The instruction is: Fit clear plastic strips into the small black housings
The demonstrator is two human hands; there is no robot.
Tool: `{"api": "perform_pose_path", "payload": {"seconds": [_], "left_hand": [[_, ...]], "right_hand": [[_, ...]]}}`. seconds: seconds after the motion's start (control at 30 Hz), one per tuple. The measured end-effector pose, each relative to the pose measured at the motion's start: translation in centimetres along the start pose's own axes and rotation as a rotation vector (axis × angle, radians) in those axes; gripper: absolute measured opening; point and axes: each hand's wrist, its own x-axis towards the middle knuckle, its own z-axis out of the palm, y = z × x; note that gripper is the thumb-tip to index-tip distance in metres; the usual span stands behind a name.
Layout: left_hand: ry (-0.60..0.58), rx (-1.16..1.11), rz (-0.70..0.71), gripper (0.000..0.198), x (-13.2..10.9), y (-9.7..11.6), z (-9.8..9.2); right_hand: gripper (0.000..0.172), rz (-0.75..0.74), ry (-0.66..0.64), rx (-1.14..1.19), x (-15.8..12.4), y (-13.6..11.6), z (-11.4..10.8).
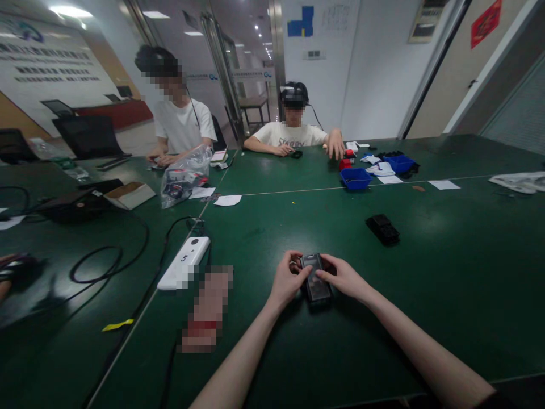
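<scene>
Both of my hands meet over a small dark rectangular device with a glossy face, lying on the green table close in front of me. My left hand curls around its left side, thumb on the top corner. My right hand grips the right side, its fingers closed against the edge. A second black block-shaped part lies apart, further back to the right.
A white power strip with black cables lies to the left beside a blurred-out object. Across the table sit two people with headsets, a plastic bag, a cardboard box, blue bins and paper slips.
</scene>
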Motion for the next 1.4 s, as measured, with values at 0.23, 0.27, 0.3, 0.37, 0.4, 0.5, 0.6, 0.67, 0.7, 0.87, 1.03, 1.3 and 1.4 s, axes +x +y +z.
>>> {"api": "perform_pose_path", "payload": {"seconds": [0.23, 0.27, 0.3, 0.37, 0.4, 0.5, 0.6, 0.67, 0.7, 0.87, 1.03, 1.3, 1.4], "left_hand": [[-0.021, -0.071, 0.018, 0.035, 0.0, 0.1, 0.0], [-0.032, -0.088, 0.014, 0.036, 0.0, 0.1, 0.0], [-0.043, -0.105, 0.008, 0.037, 0.0, 0.1, 0.1], [-0.055, -0.132, -0.011, 0.039, 0.0, 0.2, 0.2], [-0.054, -0.139, -0.022, 0.040, 0.0, 0.2, 0.2], [-0.046, -0.132, -0.042, 0.040, 0.0, 0.1, 0.3], [-0.055, -0.092, -0.039, 0.037, 0.1, -0.1, 0.2], [-0.062, -0.062, -0.029, 0.036, 0.1, -0.2, 0.2], [-0.064, -0.050, -0.024, 0.036, 0.1, -0.2, 0.2], [-0.084, -0.024, -0.022, 0.034, 0.0, 0.0, 0.1], [-0.097, 0.008, -0.020, 0.031, -0.1, 0.1, 0.1], [-0.111, 0.044, -0.022, 0.029, 0.0, 0.1, 0.0], [-0.115, 0.051, -0.016, 0.029, -0.1, 0.1, 0.0]], "right_hand": [[0.066, -0.108, -0.004, 0.044, -0.3, 0.5, 0.3], [0.066, -0.113, 0.000, 0.032, -0.4, 0.4, 0.3], [0.065, -0.120, 0.011, 0.015, -0.5, 0.2, 0.2], [0.063, -0.140, 0.069, -0.042, -0.8, -0.3, -0.4], [0.061, -0.149, 0.115, -0.089, -1.1, -0.6, -1.0], [0.057, -0.131, 0.279, -0.339, -2.6, -1.0, -3.2], [0.053, -0.046, 0.448, -0.744, -4.8, -0.4, -5.9], [0.053, -0.007, 0.523, -1.012, -6.2, 0.7, -7.5], [0.052, 0.002, 0.540, -1.116, -6.9, 1.3, -8.2], [0.050, 0.037, 0.554, -1.410, -9.0, 4.5, -10.1], [0.047, 0.050, 0.588, -1.469, -9.6, 5.9, -10.6], [0.048, 0.075, 0.604, -1.450, -9.2, 6.4, -10.4], [0.045, 0.088, 0.609, -1.415, -9.0, 6.0, -10.3]]}}
